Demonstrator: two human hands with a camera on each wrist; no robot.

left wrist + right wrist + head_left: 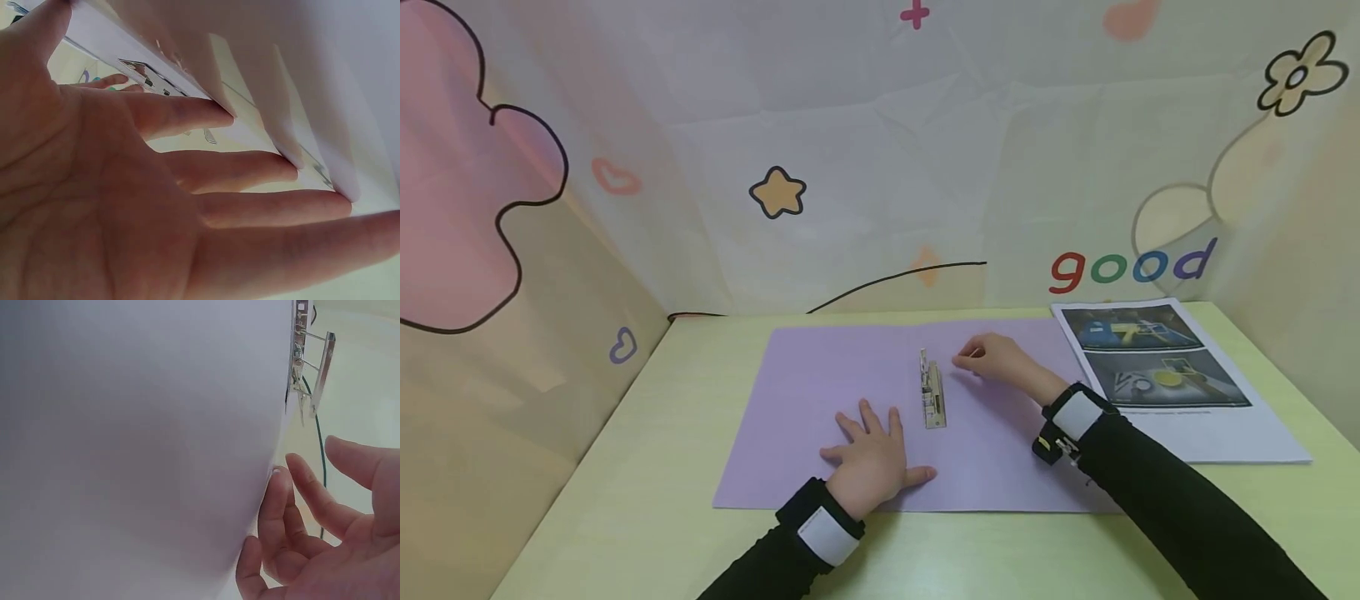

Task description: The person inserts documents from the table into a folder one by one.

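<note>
A purple folder (pixel 820 367) lies flat on the table, with a metal binder clip mechanism (pixel 934 398) near its middle. My left hand (pixel 874 462) rests on the folder to the left of the clip, fingers spread; its palm (pixel 100 187) fills much of the left wrist view. To the right of the clip is my right hand (pixel 1003 364), with loosely bent fingers and nothing visible in its grasp. In the right wrist view, the clip's metal bar (pixel 324 374) stands raised on thin prongs, and thumb and forefinger of the right hand (pixel 331 537) are apart.
A stack of printed sheets (pixel 1232 437) with two pictures lies at the right, beside the folder and partly behind the right forearm. The pale table (pixel 647 467) meets a patterned cloth backdrop (pixel 865 192) at the back and sides.
</note>
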